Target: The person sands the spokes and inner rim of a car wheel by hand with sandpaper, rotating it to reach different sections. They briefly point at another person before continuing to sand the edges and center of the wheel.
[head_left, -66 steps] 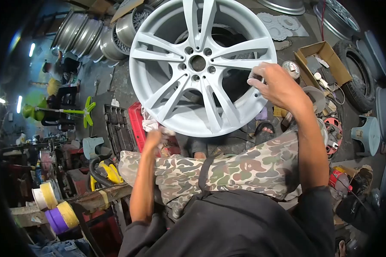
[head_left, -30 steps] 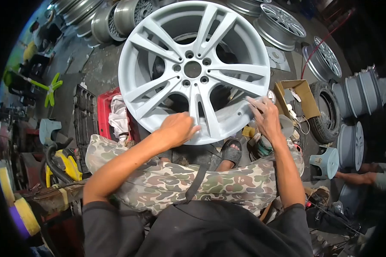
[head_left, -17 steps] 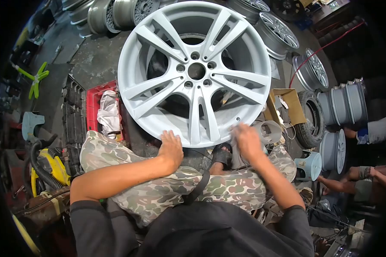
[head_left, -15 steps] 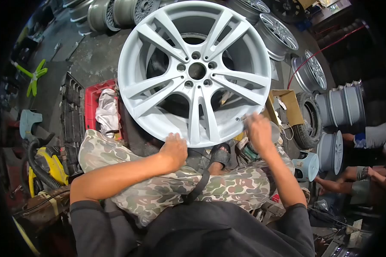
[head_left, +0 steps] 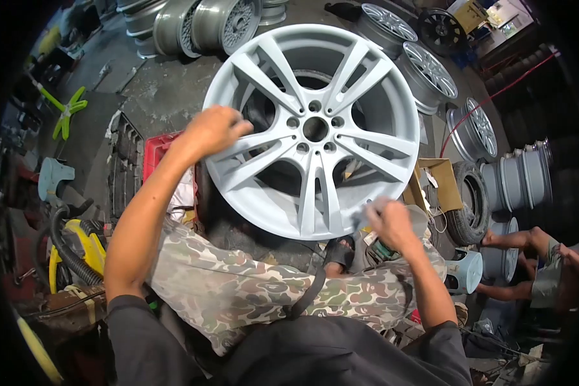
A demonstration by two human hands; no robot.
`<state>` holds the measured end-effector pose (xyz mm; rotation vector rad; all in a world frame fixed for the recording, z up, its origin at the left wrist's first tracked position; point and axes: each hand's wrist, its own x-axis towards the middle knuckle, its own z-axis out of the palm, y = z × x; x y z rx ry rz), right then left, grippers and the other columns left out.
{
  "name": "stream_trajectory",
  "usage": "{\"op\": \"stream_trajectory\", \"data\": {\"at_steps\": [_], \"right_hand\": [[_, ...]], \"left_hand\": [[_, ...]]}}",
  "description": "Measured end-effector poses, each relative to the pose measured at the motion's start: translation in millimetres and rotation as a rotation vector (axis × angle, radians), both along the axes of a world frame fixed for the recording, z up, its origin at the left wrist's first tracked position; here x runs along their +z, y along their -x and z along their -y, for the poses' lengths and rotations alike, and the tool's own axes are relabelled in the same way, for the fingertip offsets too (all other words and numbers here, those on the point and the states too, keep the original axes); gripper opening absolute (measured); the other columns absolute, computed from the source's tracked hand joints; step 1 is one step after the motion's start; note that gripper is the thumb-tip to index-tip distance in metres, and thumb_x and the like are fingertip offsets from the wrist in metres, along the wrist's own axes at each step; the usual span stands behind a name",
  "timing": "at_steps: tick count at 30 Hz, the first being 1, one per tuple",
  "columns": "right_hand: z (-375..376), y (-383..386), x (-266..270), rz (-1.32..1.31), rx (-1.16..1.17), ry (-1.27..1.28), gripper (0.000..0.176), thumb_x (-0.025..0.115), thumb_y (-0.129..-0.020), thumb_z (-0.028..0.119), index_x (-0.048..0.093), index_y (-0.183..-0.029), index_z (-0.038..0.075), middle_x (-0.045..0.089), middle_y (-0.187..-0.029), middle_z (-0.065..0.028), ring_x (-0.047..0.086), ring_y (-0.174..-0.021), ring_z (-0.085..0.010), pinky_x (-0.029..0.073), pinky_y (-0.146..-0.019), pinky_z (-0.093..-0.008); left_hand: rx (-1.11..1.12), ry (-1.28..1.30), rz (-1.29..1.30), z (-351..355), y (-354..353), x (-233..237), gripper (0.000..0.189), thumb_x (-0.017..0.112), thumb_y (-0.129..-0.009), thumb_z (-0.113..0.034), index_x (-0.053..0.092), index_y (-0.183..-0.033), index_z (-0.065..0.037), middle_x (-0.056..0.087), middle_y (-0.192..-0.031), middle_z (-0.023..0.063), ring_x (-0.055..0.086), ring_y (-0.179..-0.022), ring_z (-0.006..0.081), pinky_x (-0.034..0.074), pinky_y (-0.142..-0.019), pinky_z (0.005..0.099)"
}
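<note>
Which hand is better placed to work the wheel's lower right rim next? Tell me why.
Right. The right hand sits at the lower right rim of the wheel with a pale scrap in its grip; the left hand clasps the upper left rim.

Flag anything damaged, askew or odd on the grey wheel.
Nothing stands out. The grey wheel has an even matte coat, with no dent or crack showing. The left hand grips its rim; the right hand is at its lower rim, blurred.

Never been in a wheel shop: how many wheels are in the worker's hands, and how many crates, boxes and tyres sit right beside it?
Pale grey wheel: 1
Red crate: 1
Cardboard box: 1
Tyre: 1
Total: 4
</note>
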<state>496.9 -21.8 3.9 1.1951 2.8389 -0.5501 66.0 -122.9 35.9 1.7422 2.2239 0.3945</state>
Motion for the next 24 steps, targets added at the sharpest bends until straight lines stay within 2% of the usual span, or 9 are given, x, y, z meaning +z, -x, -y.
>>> {"op": "stream_trajectory", "data": {"at_steps": [3, 5, 8, 10, 12, 14, 17, 21, 24], "right_hand": [[-47, -4, 23, -0.186, -0.097, -0.245, 0.03, 0.064, -0.101, 0.022, 0.07, -0.085, -0.003, 0.066, -0.084, -0.0248, 0.068, -0.078, -0.0427, 0.051, -0.072, -0.0517], [-73, 2, 38, -0.301, -0.108, -0.339, 0.025, 0.062, -0.103, 0.02, 0.074, -0.099, -0.002, 0.065, -0.089, -0.0214, 0.066, -0.083, -0.0389, 0.051, -0.077, -0.0492], [-102, 17, 34, -0.416, -0.078, -0.474, 0.023, 0.062, -0.103, 0.019, 0.076, -0.109, 0.001, 0.066, -0.093, -0.0175, 0.064, -0.087, -0.0362, 0.051, -0.08, -0.0468], [-113, 25, 22, -0.484, -0.047, -0.536, 0.024, 0.062, -0.102, 0.018, 0.077, -0.114, 0.003, 0.066, -0.094, -0.0156, 0.063, -0.087, -0.035, 0.051, -0.081, -0.0458], [-119, 37, 6, -0.494, -0.028, -0.517, 0.024, 0.064, -0.101, 0.018, 0.078, -0.115, 0.006, 0.066, -0.093, -0.0138, 0.063, -0.091, -0.033, 0.051, -0.082, -0.0442], [-133, 44, -15, -0.489, 0.006, -0.574, 0.023, 0.065, -0.101, 0.019, 0.079, -0.112, 0.005, 0.066, -0.092, -0.0139, 0.064, -0.09, -0.0324, 0.052, -0.082, -0.0438], [-150, 60, -15, -0.378, -0.023, -0.383, 0.03, 0.062, -0.101, 0.028, 0.077, -0.094, 0.002, 0.068, -0.089, -0.0194, 0.067, -0.086, -0.0405, 0.053, -0.08, -0.0505], [-175, 66, -29, -0.234, -0.013, -0.362, 0.042, 0.054, -0.103, 0.035, 0.074, -0.085, 0.003, 0.071, -0.08, -0.0223, 0.07, -0.078, -0.0432, 0.055, -0.074, -0.0545], [-173, 65, -33, -0.258, -0.016, -0.388, 0.044, 0.052, -0.104, 0.036, 0.073, -0.084, 0.003, 0.071, -0.08, -0.0221, 0.07, -0.08, -0.0422, 0.055, -0.075, -0.0546]], "left_hand": [[0.252, -0.163, -0.06, 9, 47, -25, 0.041, 0.067, -0.097, -0.041, 0.075, -0.096, 0.0, 0.074, -0.097, 0.0284, 0.071, -0.097, 0.0461, 0.055, -0.088, 0.0536], [0.444, -0.235, -0.097, 24, 66, -41, 0.049, 0.068, -0.097, -0.046, 0.073, -0.089, 0.002, 0.073, -0.096, 0.0293, 0.071, -0.099, 0.0465, 0.055, -0.086, 0.0543], [0.469, -0.08, -0.051, 47, 77, -65, 0.054, 0.068, -0.096, -0.051, 0.073, -0.096, 0.003, 0.073, -0.093, 0.0298, 0.072, -0.096, 0.047, 0.054, -0.086, 0.0543], [0.291, 0.044, 0.182, 61, 104, -118, 0.063, 0.066, -0.098, -0.056, 0.072, -0.105, 0.006, 0.075, -0.089, 0.027, 0.076, -0.084, 0.0408, 0.059, -0.075, 0.0498], [0.276, 0.084, 0.57, 70, 79, -128, 0.068, 0.062, -0.101, -0.058, 0.07, -0.112, 0.009, 0.074, -0.083, 0.0252, 0.077, -0.072, 0.0325, 0.062, -0.062, 0.0427], [0.551, 0.197, 0.912, 75, 48, -120, 0.07, 0.06, -0.103, -0.056, 0.064, -0.117, 0.013, 0.072, -0.086, 0.0242, 0.076, -0.069, 0.0281, 0.064, -0.056, 0.0381], [0.62, 0.114, 0.888, 74, 8, -112, 0.074, 0.061, -0.102, -0.055, 0.051, -0.133, 0.011, 0.07, -0.103, 0.0243, 0.076, -0.07, 0.0317, 0.068, -0.061, 0.0424], [0.69, -0.031, 0.856, 69, 0, -128, 0.076, 0.062, -0.101, -0.058, 0.056, -0.13, 0.012, 0.071, -0.101, 0.0221, 0.076, -0.081, 0.0305, 0.067, -0.056, 0.0429], [0.727, -0.135, 0.683, 64, -5, -135, 0.077, 0.064, -0.099, -0.06, 0.063, -0.127, 0.012, 0.072, -0.105, 0.0215, 0.075, -0.091, 0.0294, 0.066, -0.067, 0.0421]]}}
